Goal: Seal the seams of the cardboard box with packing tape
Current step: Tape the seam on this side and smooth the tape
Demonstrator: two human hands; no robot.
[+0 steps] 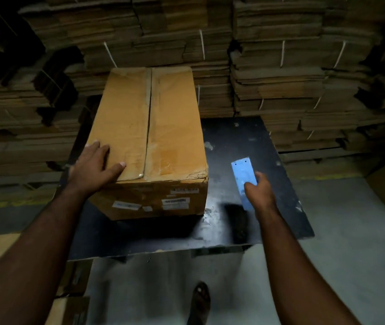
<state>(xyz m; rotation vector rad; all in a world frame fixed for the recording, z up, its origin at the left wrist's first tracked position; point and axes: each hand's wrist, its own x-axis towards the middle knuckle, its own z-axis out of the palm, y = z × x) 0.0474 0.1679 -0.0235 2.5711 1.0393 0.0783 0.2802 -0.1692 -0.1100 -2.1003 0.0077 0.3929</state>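
1. On the dark table (257,141) in front of you stands the cardboard box (149,141), set toward the table's left side with its long axis running away from you.
2. Its top flaps are closed and meet along the centre seam (148,123); a strip of old tape runs along that seam and lifts a little at the near edge.
3. Your left hand (95,163) lies flat on the near left corner of the box top, fingers straight and spread, thumb pointing toward the seam.
4. Your right hand (260,191) hovers over the table to the right of the box, well apart from it, fingers and thumb curled round a flat blue tool (243,177) that points away from you.
5. White labels (175,200) are stuck on the box's near face.
6. Behind the table rise stacks of flattened cardboard (280,66) tied with white straps.
7. One sandalled foot (199,299) shows on the grey floor below the table edge.
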